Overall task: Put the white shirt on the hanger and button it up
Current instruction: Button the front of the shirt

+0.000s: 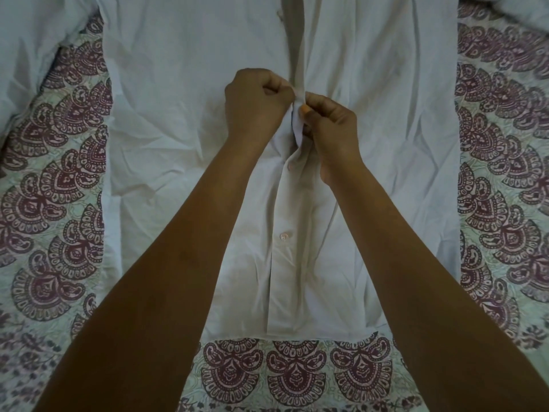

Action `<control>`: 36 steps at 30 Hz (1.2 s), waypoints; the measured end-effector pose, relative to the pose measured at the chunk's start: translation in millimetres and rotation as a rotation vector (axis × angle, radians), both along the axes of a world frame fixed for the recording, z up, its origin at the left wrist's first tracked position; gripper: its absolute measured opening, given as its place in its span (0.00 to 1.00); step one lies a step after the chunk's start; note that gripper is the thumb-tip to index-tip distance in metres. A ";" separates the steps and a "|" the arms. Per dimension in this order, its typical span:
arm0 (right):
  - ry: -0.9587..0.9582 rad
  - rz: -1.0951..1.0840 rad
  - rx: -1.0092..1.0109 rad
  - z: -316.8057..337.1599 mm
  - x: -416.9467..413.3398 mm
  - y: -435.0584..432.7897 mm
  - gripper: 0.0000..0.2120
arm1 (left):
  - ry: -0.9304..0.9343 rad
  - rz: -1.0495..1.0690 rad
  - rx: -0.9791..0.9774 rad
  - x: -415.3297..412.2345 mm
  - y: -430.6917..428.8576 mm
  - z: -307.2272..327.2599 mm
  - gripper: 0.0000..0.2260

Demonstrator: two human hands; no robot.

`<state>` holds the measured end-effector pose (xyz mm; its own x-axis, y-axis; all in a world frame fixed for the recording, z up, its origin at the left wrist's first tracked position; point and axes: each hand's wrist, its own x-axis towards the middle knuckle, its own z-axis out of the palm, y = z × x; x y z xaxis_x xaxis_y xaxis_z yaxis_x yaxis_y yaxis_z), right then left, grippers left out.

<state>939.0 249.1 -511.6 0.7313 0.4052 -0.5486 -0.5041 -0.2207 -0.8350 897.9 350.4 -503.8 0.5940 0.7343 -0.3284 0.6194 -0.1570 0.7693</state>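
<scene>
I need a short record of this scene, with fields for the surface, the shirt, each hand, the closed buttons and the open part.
surface: patterned bedspread
shirt: white shirt, lying flat, hem toward the camera
left hand: left hand pinches the front edge at mid-shirt
right hand: right hand pinches the same front edge from the other side
closed buttons: two in view below the hands, upper button and lower button
open part: gap above the hands
</scene>
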 end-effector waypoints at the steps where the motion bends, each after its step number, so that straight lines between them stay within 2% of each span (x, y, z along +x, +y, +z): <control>1: -0.013 0.007 -0.008 0.6 -0.3 0.7 0.11 | -0.001 -0.004 -0.021 0.7 -0.9 0.3 0.05; 7: -0.007 -0.012 0.002 1.5 -0.3 0.4 0.11 | 0.012 0.094 0.029 -1.3 -2.1 -11.3 0.05; 12: -0.034 -0.068 -0.039 -0.6 -3.5 6.1 0.09 | 0.038 -0.068 0.124 -4.0 -0.3 -18.6 0.08; 16: -0.042 -0.089 -0.047 -1.1 -5.0 9.1 0.10 | 0.111 -0.076 0.241 3.3 -1.0 -18.2 0.10; 18: -0.042 -0.086 -0.053 0.1 -4.8 10.3 0.11 | 0.109 -0.073 0.203 5.1 1.5 -16.6 0.10; 24: -0.051 -0.056 -0.049 -0.7 -5.2 8.6 0.11 | 0.000 0.021 -0.095 1.7 5.8 -11.1 0.05; 29: -0.047 -0.058 -0.027 -0.9 -4.4 7.7 0.11 | 0.032 0.067 -0.140 2.5 2.7 -14.1 0.07; 36: -0.032 -0.067 -0.051 -0.5 -3.2 7.4 0.12 | -0.034 0.123 -0.231 1.6 2.0 -5.4 0.10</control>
